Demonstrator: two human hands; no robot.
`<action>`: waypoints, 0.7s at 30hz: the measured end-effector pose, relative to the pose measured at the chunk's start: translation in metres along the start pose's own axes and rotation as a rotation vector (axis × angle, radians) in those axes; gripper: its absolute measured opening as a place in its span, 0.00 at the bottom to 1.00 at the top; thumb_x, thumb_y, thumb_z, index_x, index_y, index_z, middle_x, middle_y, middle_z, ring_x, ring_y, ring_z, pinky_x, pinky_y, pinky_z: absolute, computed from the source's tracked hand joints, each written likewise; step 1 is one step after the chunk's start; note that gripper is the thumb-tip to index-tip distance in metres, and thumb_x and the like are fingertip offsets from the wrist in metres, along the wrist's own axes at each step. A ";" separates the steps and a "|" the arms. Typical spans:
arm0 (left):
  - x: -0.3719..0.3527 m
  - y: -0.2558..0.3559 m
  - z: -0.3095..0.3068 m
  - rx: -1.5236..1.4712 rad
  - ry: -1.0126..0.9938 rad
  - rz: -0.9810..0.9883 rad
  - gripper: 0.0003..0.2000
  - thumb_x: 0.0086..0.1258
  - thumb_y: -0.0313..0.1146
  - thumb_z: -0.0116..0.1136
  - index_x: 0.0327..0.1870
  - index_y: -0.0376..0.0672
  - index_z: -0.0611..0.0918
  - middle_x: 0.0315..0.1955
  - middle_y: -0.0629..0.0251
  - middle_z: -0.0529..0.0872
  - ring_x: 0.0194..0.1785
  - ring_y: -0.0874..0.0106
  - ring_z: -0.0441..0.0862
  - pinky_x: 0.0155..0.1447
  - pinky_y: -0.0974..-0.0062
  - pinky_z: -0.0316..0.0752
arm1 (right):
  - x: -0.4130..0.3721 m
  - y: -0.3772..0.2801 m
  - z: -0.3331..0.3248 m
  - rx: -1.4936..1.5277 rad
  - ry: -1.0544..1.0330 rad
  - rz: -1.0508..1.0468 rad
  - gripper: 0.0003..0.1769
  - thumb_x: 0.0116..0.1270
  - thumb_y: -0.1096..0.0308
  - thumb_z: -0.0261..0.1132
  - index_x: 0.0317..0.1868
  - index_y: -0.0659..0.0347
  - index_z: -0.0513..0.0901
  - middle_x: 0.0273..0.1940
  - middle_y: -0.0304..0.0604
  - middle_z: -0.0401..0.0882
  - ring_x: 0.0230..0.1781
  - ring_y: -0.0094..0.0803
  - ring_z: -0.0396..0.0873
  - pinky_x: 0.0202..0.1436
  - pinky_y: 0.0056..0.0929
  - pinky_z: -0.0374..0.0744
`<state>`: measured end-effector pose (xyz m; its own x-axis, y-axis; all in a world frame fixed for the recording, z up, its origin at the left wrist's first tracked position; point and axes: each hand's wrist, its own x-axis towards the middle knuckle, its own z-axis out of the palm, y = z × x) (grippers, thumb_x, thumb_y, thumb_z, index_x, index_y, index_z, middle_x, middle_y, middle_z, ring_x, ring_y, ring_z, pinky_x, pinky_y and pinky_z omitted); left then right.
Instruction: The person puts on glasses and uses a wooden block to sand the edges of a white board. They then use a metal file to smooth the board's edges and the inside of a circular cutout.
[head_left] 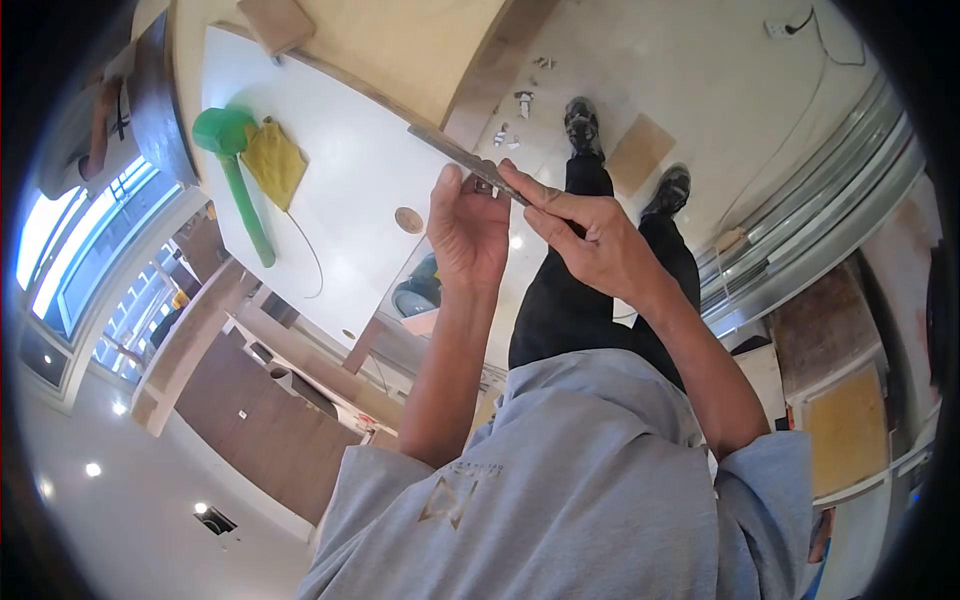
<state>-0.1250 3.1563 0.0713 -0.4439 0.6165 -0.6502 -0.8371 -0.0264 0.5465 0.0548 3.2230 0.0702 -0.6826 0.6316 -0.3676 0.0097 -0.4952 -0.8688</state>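
Note:
A thin, flat, dark brown strip (450, 146) runs along the edge of a white board (345, 185), past its corner. My right hand (600, 240) pinches the strip's near end, index finger stretched along it and thumb below. My left hand (468, 232) is at the same end, palm turned up, fingers curled against the strip's underside and thumb raised beside it. The fingertips of both hands almost meet there. I cannot tell whether the strip is loose or part of the board.
On the board lie a green long-handled scoop (225, 130), a yellow cloth (275, 165) and a thin cord. A brown block (275, 25) sits at its far edge. Long metal profiles (810, 235) line the right. Scraps (503, 135) litter the floor. Another person (75, 150) stands far left.

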 end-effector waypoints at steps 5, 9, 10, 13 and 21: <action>-0.006 -0.001 -0.001 0.029 0.034 -0.012 0.08 0.81 0.34 0.73 0.53 0.41 0.89 0.48 0.56 0.95 0.57 0.62 0.91 0.81 0.50 0.78 | -0.003 0.002 -0.003 0.064 -0.070 0.061 0.26 0.89 0.73 0.62 0.83 0.59 0.79 0.81 0.42 0.82 0.79 0.30 0.82 0.83 0.30 0.75; -0.003 -0.003 -0.004 0.010 0.014 -0.005 0.07 0.81 0.32 0.72 0.51 0.42 0.89 0.48 0.56 0.95 0.58 0.62 0.91 0.81 0.48 0.78 | 0.000 0.004 -0.003 0.070 -0.060 0.078 0.26 0.88 0.73 0.64 0.82 0.61 0.80 0.79 0.44 0.84 0.75 0.28 0.84 0.79 0.28 0.77; -0.003 -0.002 -0.005 0.014 0.015 -0.007 0.06 0.81 0.32 0.72 0.51 0.42 0.90 0.48 0.57 0.95 0.57 0.62 0.92 0.81 0.48 0.78 | 0.001 0.004 -0.006 0.108 -0.059 0.090 0.26 0.87 0.72 0.65 0.81 0.61 0.81 0.77 0.46 0.86 0.73 0.28 0.86 0.77 0.27 0.79; -0.003 -0.004 -0.004 -0.021 0.043 0.004 0.06 0.81 0.31 0.72 0.51 0.42 0.90 0.48 0.57 0.95 0.57 0.63 0.92 0.82 0.48 0.77 | -0.001 -0.005 -0.013 0.098 -0.078 0.099 0.26 0.87 0.73 0.64 0.82 0.60 0.80 0.77 0.45 0.86 0.71 0.25 0.86 0.75 0.27 0.80; -0.004 0.001 -0.011 0.002 0.008 -0.041 0.12 0.83 0.35 0.70 0.59 0.39 0.89 0.56 0.56 0.95 0.62 0.60 0.91 0.80 0.49 0.78 | 0.028 -0.011 0.012 0.006 -0.012 0.027 0.26 0.87 0.71 0.65 0.81 0.60 0.82 0.72 0.46 0.91 0.68 0.27 0.88 0.75 0.28 0.81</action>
<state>-0.1269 3.1451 0.0688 -0.4116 0.6104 -0.6768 -0.8541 0.0008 0.5201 0.0265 3.2389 0.0736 -0.6905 0.6111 -0.3870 0.0242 -0.5152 -0.8567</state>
